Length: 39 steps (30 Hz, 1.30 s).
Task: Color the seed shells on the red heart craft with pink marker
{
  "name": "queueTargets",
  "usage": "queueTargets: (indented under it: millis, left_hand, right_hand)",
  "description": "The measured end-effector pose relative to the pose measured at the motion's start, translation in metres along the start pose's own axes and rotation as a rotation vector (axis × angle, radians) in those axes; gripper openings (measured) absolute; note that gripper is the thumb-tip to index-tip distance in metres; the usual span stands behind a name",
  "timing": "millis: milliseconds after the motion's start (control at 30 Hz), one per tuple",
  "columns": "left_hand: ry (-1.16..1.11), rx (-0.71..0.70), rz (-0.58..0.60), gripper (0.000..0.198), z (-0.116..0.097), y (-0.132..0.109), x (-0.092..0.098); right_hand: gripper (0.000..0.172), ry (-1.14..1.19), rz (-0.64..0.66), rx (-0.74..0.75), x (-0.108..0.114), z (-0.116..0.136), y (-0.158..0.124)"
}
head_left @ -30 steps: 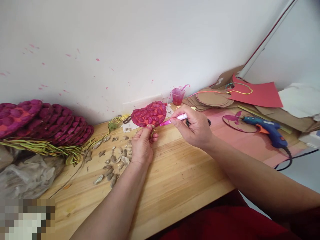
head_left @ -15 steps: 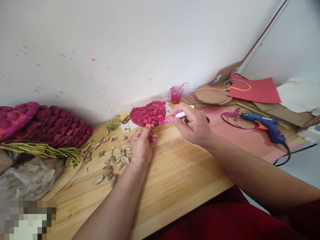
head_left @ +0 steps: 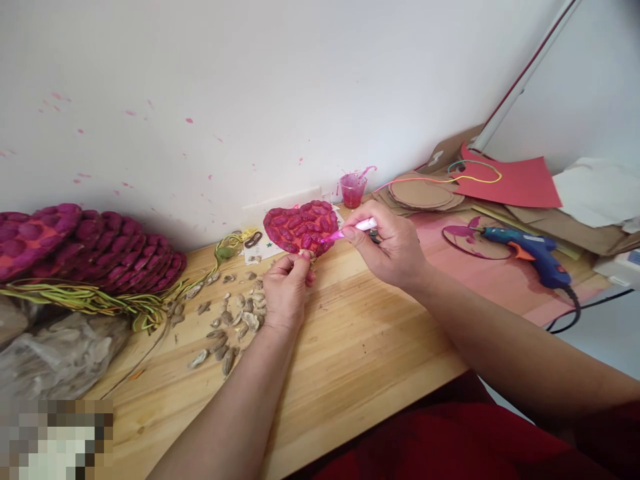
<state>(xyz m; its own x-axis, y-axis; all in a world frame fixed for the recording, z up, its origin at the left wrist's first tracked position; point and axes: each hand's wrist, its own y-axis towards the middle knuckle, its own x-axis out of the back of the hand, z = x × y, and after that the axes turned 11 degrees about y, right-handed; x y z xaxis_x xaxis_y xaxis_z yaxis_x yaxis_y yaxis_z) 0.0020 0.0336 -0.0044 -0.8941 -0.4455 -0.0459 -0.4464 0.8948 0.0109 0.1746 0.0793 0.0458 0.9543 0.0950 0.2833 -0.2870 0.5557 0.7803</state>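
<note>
My left hand (head_left: 287, 283) pinches the lower edge of a heart-shaped piece (head_left: 300, 227) covered with magenta-painted peanut shells on a red base, tilted up off the table. Between the fingers of my right hand (head_left: 390, 243) is a paintbrush (head_left: 366, 225) with a white handle; its magenta-stained end touches the right lower part of the heart. Behind the heart stands a clear plastic cup (head_left: 353, 191) of magenta paint. Peanut shells (head_left: 240, 320) lie scattered left of my left hand.
Finished-looking magenta shell pieces (head_left: 115, 247) are stacked at left, above green-yellow cords (head_left: 100, 303) and a plastic bag (head_left: 65, 353). A blue glue gun (head_left: 535, 253) rests at right on a pink-stained surface. Cardboard discs (head_left: 423, 190) and red paper (head_left: 520, 180) sit behind it.
The heart has turned and tilted a little, showing more of its face. The brush end has moved slightly right and up across the shells. Both hands keep their hold.
</note>
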Motion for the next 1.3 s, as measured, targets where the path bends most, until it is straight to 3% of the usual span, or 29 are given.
queueTargets:
  millis: [767,1300]
  left_hand:
    - [-0.042,0.001,0.001,0.029,0.0019,0.0012,-0.0012]
    - [-0.193,0.120,-0.027,0.036,-0.0050,0.0022,-0.0034]
  right_hand:
    - [0.015,0.006,-0.025,-0.050,-0.0005,0.0012,-0.0010]
    - [0.010,-0.012,0.029,-0.021,-0.0035,0.0004,-0.0033]
